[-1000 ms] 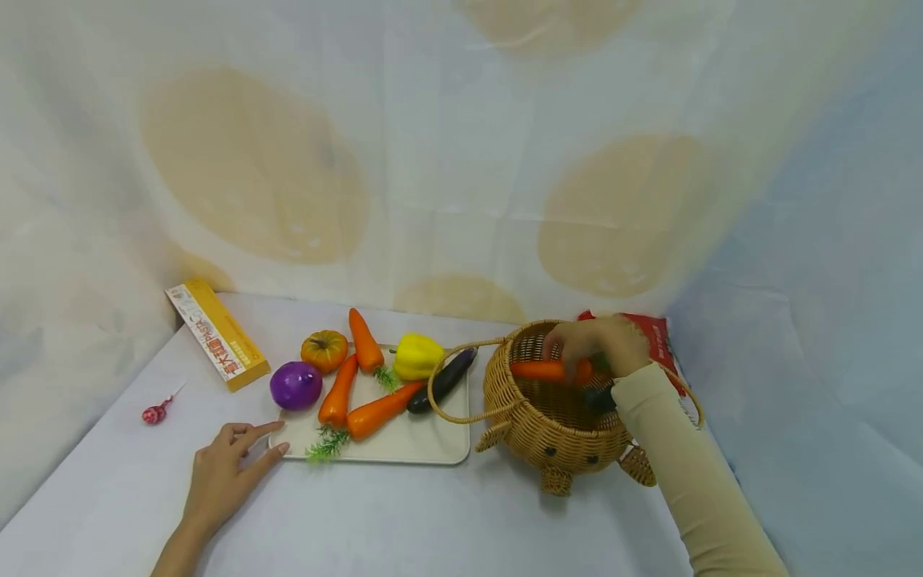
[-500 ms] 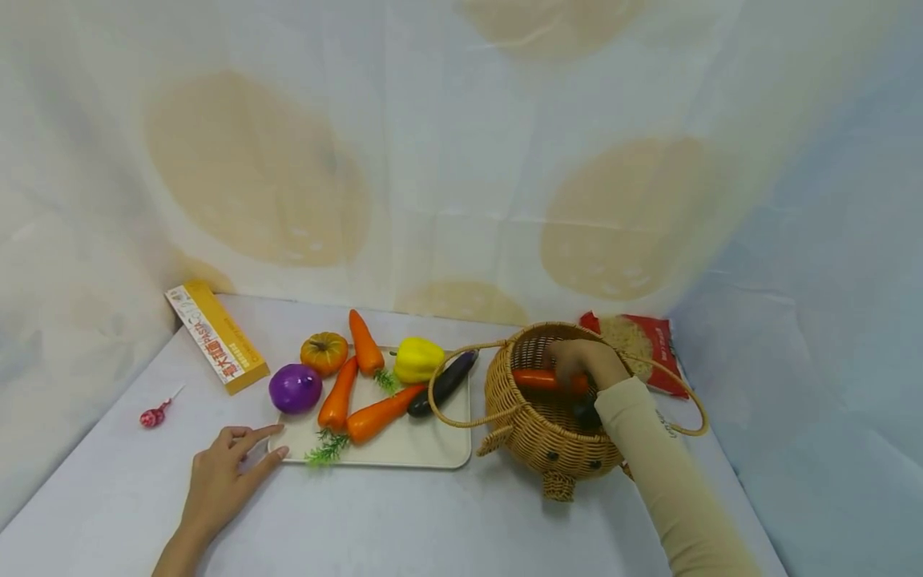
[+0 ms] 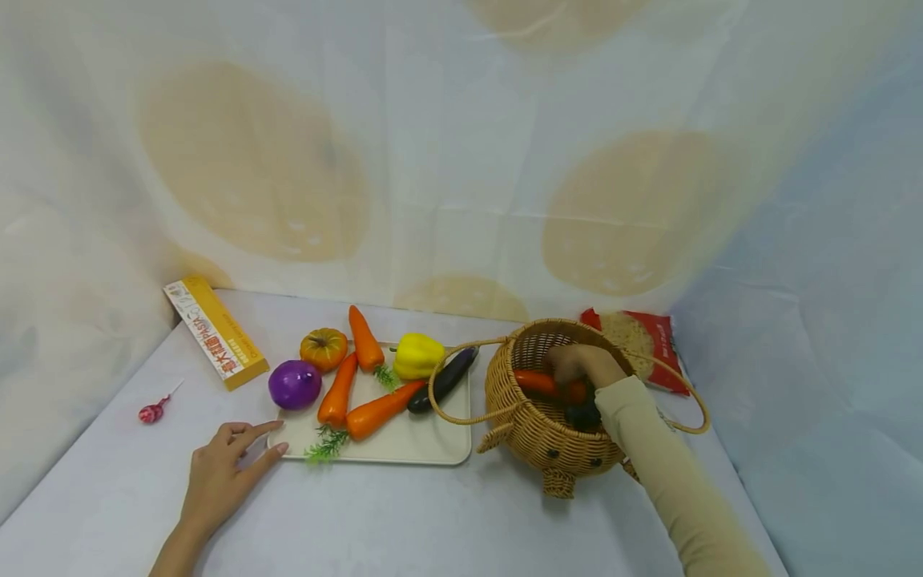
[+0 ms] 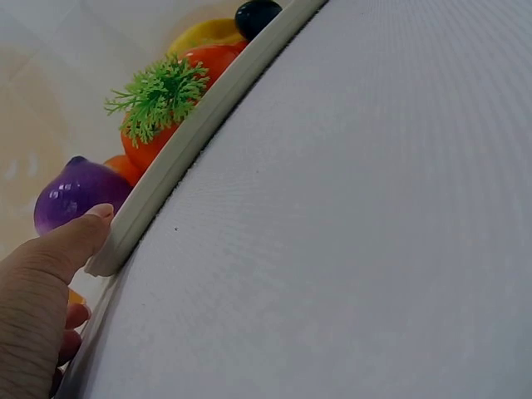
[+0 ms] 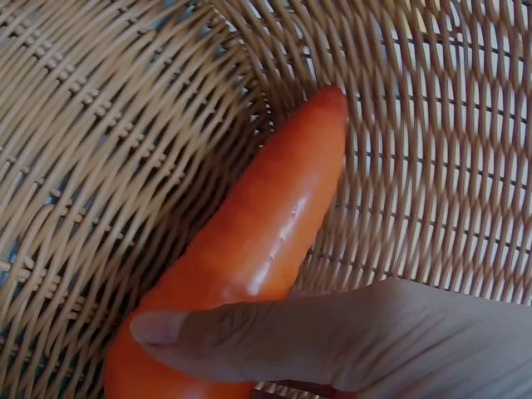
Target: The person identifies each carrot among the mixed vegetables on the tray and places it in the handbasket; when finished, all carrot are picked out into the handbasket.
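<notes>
Carrot: smooth, glossy orange toy carrot (image 5: 258,249), tapering to a blunt tip, lying inside the round woven wicker basket (image 3: 537,429).
Right hand: right hand (image 3: 580,365) reaches into the basket, thumb and fingers clasped around the carrot.
Left hand: left hand (image 3: 219,473) lies flat and relaxed on the table, fingertips touching the cream rectangular tray (image 3: 418,445), holding nothing.

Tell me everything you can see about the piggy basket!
The basket is round, woven from tan wicker, and shaped like a pig, with dark eyes, small ears and stubby feet. It stands upright on the table, just right of the tray. Two thin looped handles hang down at its sides. Its top is open. Inside, the right hand holds an orange carrot lying against the woven wall, with something dark beside it. A red packet lies behind it.
</notes>
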### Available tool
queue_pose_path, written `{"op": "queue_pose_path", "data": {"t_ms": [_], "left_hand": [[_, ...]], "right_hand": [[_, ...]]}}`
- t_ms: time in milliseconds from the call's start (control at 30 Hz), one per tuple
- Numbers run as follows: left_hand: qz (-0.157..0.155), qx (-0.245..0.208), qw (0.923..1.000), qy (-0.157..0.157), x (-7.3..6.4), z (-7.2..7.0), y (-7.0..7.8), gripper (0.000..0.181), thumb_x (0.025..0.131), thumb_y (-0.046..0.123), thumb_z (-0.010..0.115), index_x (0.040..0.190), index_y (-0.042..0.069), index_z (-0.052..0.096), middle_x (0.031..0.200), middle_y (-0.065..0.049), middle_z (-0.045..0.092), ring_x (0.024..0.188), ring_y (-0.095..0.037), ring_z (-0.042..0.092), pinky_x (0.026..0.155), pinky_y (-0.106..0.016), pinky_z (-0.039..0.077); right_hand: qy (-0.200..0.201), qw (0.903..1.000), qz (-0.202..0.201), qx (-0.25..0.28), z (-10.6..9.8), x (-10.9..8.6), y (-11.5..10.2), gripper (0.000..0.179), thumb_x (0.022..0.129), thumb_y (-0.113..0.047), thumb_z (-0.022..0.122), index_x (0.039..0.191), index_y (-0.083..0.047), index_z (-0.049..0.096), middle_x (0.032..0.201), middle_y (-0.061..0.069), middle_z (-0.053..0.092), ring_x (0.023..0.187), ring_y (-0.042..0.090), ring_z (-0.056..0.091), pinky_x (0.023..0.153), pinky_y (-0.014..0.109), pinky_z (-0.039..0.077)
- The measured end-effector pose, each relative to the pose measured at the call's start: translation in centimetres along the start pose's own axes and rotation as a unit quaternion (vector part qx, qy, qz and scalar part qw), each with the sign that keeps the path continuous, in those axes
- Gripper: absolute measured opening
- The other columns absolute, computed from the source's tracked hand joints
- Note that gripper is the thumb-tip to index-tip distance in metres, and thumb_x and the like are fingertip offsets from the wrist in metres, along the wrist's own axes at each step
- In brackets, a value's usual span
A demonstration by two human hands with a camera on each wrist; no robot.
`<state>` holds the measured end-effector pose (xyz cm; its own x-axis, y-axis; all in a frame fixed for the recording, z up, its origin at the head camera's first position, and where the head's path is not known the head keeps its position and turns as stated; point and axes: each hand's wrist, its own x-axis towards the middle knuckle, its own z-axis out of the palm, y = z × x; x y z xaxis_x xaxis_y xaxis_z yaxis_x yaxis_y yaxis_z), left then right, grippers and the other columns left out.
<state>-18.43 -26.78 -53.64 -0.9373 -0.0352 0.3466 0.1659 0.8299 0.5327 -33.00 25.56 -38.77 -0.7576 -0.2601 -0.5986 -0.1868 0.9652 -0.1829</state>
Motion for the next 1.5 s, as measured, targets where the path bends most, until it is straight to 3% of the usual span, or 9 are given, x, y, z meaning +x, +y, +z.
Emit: {"op": "queue_pose_path", "data": {"t_ms": [167, 300, 467, 600, 800, 1000, 1200, 1400, 1500], "left_hand": [[0.002, 0.0, 1.0, 0.004, -0.1, 0.0, 0.0, 0.039, 0.087, 0.043, 0.074, 0.122, 0.024, 0.071, 0.103, -0.011, 0.06, 0.08, -0.019, 0.045, 0.069, -0.04, 0.032], [0.002, -0.003, 1.0, 0.001, 0.0, 0.1, 0.1, 0.039, 0.088, 0.044, 0.073, 0.123, 0.025, 0.07, 0.104, -0.011, 0.06, 0.083, -0.019, 0.045, 0.073, -0.044, 0.03], [-0.005, -0.003, 0.9999, -0.012, 0.2, 0.3, 0.2, 0.041, 0.089, 0.046, 0.07, 0.124, 0.025, 0.07, 0.105, -0.011, 0.059, 0.085, -0.02, 0.045, 0.077, -0.048, 0.029], [-0.014, 0.003, 0.9996, -0.024, 0.2, 0.2, 0.1, 0.042, 0.09, 0.049, 0.068, 0.125, 0.025, 0.069, 0.106, -0.011, 0.059, 0.085, -0.02, 0.045, 0.079, -0.05, 0.03], [-0.018, 0.005, 0.9996, -0.022, 0.1, 0.0, -0.1, 0.043, 0.09, 0.05, 0.068, 0.125, 0.025, 0.069, 0.108, -0.013, 0.06, 0.084, -0.021, 0.047, 0.079, -0.051, 0.032], [-0.022, 0.006, 0.9996, -0.019, 0.1, 0.1, -0.2, 0.044, 0.09, 0.052, 0.067, 0.126, 0.026, 0.068, 0.108, -0.011, 0.059, 0.086, -0.021, 0.046, 0.077, -0.048, 0.031], [-0.016, 0.004, 0.9998, -0.012, 0.2, 0.0, -0.2, 0.043, 0.09, 0.051, 0.068, 0.125, 0.025, 0.069, 0.105, -0.011, 0.059, 0.085, -0.021, 0.045, 0.077, -0.047, 0.03], [-0.005, 0.0, 1.0, 0.0, 0.2, 0.2, -0.2, 0.04, 0.089, 0.048, 0.07, 0.123, 0.026, 0.07, 0.104, -0.011, 0.06, 0.082, -0.02, 0.046, 0.076, -0.046, 0.031], [-0.008, 0.002, 1.0, 0.0, -0.1, 0.2, 0.0, 0.04, 0.09, 0.048, 0.07, 0.123, 0.025, 0.07, 0.105, -0.011, 0.06, 0.082, -0.02, 0.047, 0.077, -0.047, 0.031]], "right_hand": [[-0.013, 0.9993, 0.022, 0.028, 0.2, 0.3, 0.0, 0.029, 0.084, -0.003, 0.07, 0.11, -0.008, 0.06, 0.107, 0.009, 0.057, 0.096, 0.026, 0.051, 0.08, 0.039, 0.049], [-0.002, 0.9997, 0.001, 0.025, 0.2, 0.3, 0.1, 0.033, 0.084, -0.004, 0.07, 0.115, -0.006, 0.061, 0.111, 0.009, 0.061, 0.096, 0.024, 0.056, 0.08, 0.038, 0.052], [0.057, 0.9958, -0.047, 0.054, -0.7, -0.9, -0.1, 0.045, 0.081, -0.012, 0.077, 0.121, 0.0, 0.06, 0.116, 0.015, 0.063, 0.099, 0.027, 0.061, 0.084, 0.042, 0.053], [0.102, 0.9882, -0.093, 0.066, -2.3, -3.4, -1.3, 0.053, 0.084, -0.021, 0.078, 0.127, 0.004, 0.057, 0.125, 0.021, 0.061, 0.11, 0.033, 0.06, 0.091, 0.047, 0.051], [0.171, 0.9699, -0.156, 0.076, -3.7, -7.9, -5.9, 0.049, 0.09, -0.026, 0.073, 0.127, 0.002, 0.056, 0.112, 0.02, 0.067, 0.096, 0.029, 0.065, 0.08, 0.043, 0.053], [0.234, 0.9435, -0.2, 0.123, -2.0, -10.3, -12.3, 0.048, 0.09, -0.032, 0.073, 0.128, -0.007, 0.058, 0.107, 0.013, 0.069, 0.095, 0.025, 0.066, 0.081, 0.04, 0.054], [0.23, 0.9319, -0.245, 0.136, 1.1, -9.4, -17.8, 0.055, 0.09, -0.035, 0.073, 0.135, -0.009, 0.055, 0.105, 0.008, 0.071, 0.088, 0.017, 0.066, 0.075, 0.03, 0.053], [0.185, 0.9428, -0.233, 0.15, 6.0, -4.7, -22.1, 0.062, 0.09, -0.04, 0.072, 0.141, -0.01, 0.053, 0.109, 0.009, 0.07, 0.084, 0.015, 0.064, 0.073, 0.028, 0.051], [0.175, 0.9494, -0.204, 0.163, 8.5, -2.1, -23.3, 0.065, 0.09, -0.045, 0.07, 0.143, -0.013, 0.052, 0.12, 0.011, 0.068, 0.096, 0.02, 0.065, 0.083, 0.035, 0.052]]}}
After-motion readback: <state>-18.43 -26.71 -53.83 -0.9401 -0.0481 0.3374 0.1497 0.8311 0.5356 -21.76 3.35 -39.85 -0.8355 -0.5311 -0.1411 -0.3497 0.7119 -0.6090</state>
